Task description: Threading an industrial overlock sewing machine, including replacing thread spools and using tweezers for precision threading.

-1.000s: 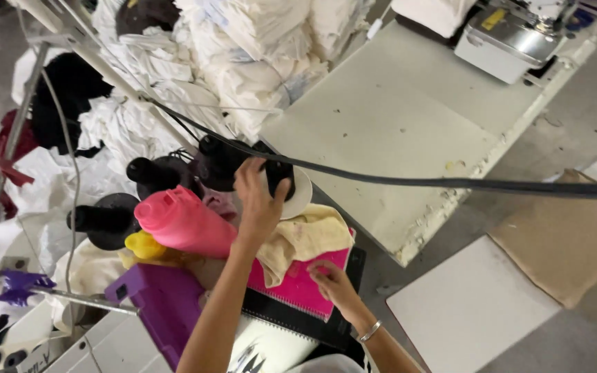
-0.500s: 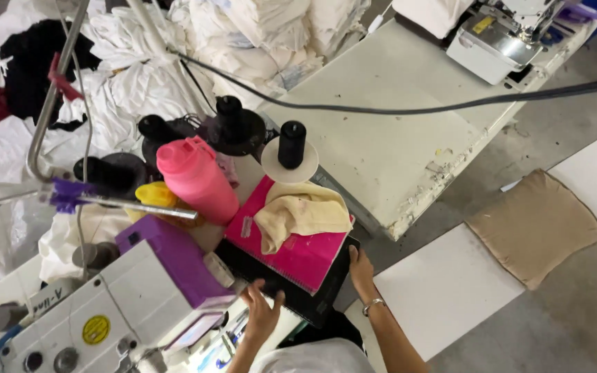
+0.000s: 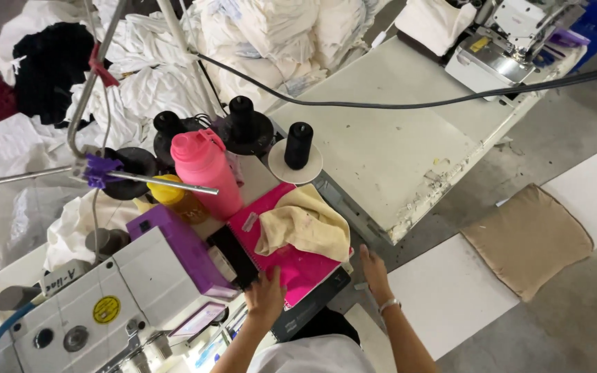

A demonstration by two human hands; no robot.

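My left hand lies with fingers spread on the near edge of a pink notebook, beside a black phone. A folded pale yellow cloth sits on the notebook. My right hand, a bracelet on its wrist, rests flat at the table's edge by the corner of a black book under the notebook. It holds nothing. Behind the notebook stand a pink bottle and a black thread spool on a white disc.
A white sewing machine with a purple box on it fills the lower left. Two more black spools stand behind. A worn pale table carries another machine. White fabric is piled behind, with a beige cushion on the floor.
My left hand has drawn back from the black spools to the notebook's near edge. My right hand has slid a little to the table's edge. The view has shifted.
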